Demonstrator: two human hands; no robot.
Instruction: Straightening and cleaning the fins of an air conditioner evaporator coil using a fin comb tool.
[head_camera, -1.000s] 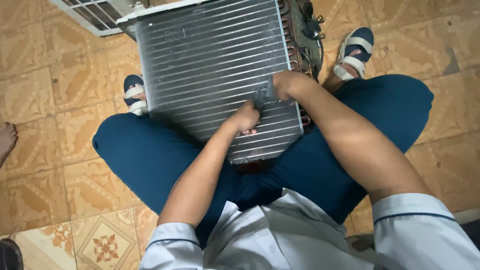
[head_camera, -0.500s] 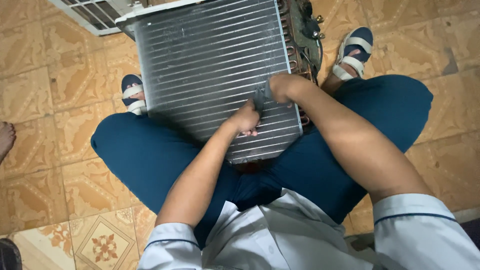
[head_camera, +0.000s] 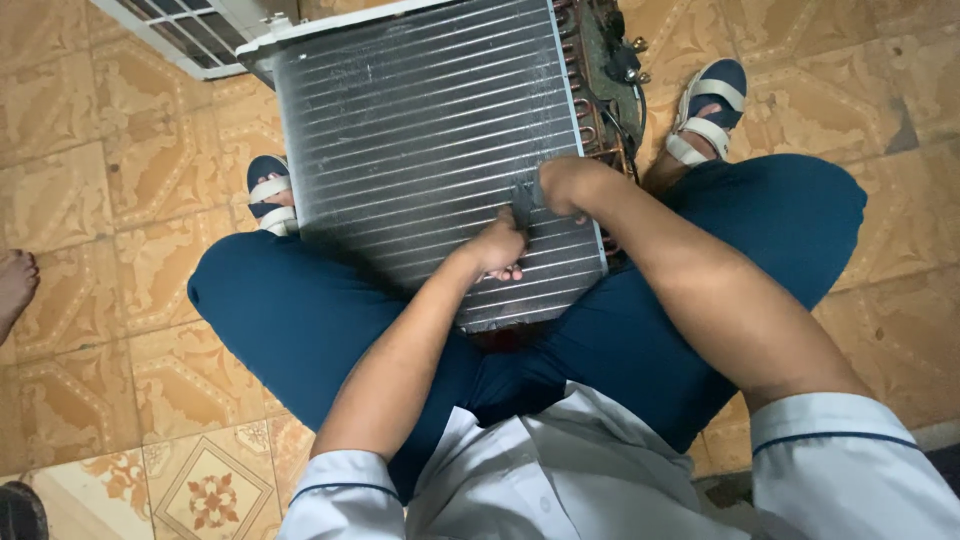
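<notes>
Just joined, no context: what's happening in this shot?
A person sits on the patterned tile floor with a silver finned metal coil panel leaning between their knees. Both hands are on its lower right face: the left hand presses against the fins, and the right hand holds a small dark tool to them. Copper tubing runs along the panel's right edge.

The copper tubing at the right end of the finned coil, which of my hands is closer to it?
Right. Your right hand rests on the coil's right edge, just beside the copper tubing; your left hand sits further toward the middle of the finned coil.
</notes>
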